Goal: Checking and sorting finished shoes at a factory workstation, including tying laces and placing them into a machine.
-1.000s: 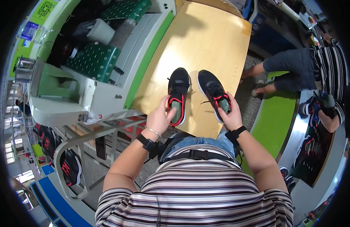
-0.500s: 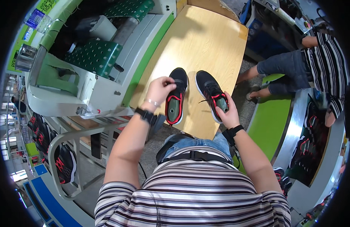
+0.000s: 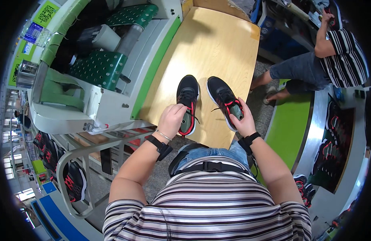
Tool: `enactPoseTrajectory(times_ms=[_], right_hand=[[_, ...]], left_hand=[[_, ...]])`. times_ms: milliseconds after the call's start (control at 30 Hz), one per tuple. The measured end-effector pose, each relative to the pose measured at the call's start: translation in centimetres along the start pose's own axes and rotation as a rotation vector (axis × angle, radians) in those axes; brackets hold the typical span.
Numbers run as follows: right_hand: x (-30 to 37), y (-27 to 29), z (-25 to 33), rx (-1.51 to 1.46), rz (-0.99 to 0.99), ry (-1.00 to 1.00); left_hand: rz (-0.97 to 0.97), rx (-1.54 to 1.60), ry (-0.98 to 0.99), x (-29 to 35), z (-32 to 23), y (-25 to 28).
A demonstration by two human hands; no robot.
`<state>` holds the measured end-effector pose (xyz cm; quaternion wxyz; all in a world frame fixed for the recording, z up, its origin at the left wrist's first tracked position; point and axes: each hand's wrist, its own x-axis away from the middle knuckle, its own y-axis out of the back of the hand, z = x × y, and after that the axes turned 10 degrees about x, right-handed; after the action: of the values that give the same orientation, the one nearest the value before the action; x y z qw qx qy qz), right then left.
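Two black sneakers with red collar lining and white soles lie side by side on a wooden tabletop (image 3: 217, 40), toes pointing away from me. My left hand (image 3: 171, 121) is closed at the left side of the collar of the left sneaker (image 3: 188, 89), with its fingertips at the edge of the opening. A dark lace end sticks out to that shoe's right. My right hand (image 3: 244, 120) grips the right sneaker (image 3: 220, 89) by the collar near the heel, thumb over the opening. Greyish-green insoles show inside both shoes.
A machine with a green perforated belt (image 3: 100, 69) borders the table on the left. Below it stands a metal rack (image 3: 87, 145) beside more black-and-red sneakers (image 3: 75, 182). To the right runs a green-topped bench (image 3: 287, 132). A co-worker (image 3: 341, 58) in stripes stands beyond it.
My left hand has come down from the left sneaker's laces to its collar. The right hand keeps its grip. The co-worker has raised an arm.
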<state>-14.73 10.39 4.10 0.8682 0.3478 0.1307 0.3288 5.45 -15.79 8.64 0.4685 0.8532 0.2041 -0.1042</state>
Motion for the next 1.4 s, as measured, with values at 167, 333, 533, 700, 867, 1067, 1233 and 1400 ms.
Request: enactPoseTrajectory(times_ms=[167,333,533,700,867,1067,1233,1400], right_hand=[[0.0,-0.1,-0.1,0.01,-0.06,0.017],[0.0,0.1,-0.2,0.013,-0.068,0.036],[-0.1,0.0,0.1,0.015,-0.069,0.051],[0.2,-0.1,0.1,0.017,-0.068,0.038],[0.1,0.3,0.5,0.016,-0.085,0.031],[0.0,0.2,0.7,-0.007,-0.098,0.055],[0.4,0.9,0.4,0.014,-0.1,0.02],[0.2,0.3,0.4,-0.012,-0.105,0.029]], left_hand=[[0.066,-0.269,-0.074,-0.3,-0.9,1.5],[-0.014,-0.016,0.136,-4.3,-2.8,0.9],[0.437,-0.385,0.414,-10.5,-0.3,-4.6],[0.679,0.015,0.545,-11.5,2.2,-5.7],[0.642,-0.045,0.59,-11.4,3.1,-3.4],[0.893,-0.204,0.586,-12.3,3.8,-4.4],[0.746,0.407,0.846,-12.9,4.1,-2.0],[0.705,0.919,0.945,-9.8,8.9,1.9]])
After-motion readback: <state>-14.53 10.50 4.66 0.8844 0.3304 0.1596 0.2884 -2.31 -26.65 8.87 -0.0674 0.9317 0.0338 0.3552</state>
